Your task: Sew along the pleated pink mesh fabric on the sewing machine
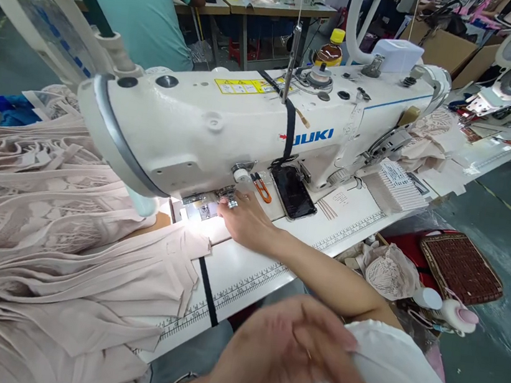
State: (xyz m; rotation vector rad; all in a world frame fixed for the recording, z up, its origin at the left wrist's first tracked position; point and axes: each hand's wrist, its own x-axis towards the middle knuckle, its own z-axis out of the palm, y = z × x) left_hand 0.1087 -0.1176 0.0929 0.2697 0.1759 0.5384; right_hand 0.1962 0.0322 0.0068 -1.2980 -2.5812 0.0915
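Observation:
My right hand reaches in under the head of the white JUKI sewing machine, by the lit needle area. Its fingers are closed at the metal parts around the presser foot; what they grip, if anything, is hidden. My left hand, blurred by motion, is raised in the foreground below the table edge. Its fingers are stretched out and slightly bent, with nothing seen in them. Left of the needle lies a big heap of pale pink lace-trimmed fabric pieces, reaching close to the lit area.
A phone and orange thread snips lie on the machine bed. Ruler tape runs along the table's front edge. A bottle with a yellow cap stands behind the machine. A person in a teal shirt is beyond it.

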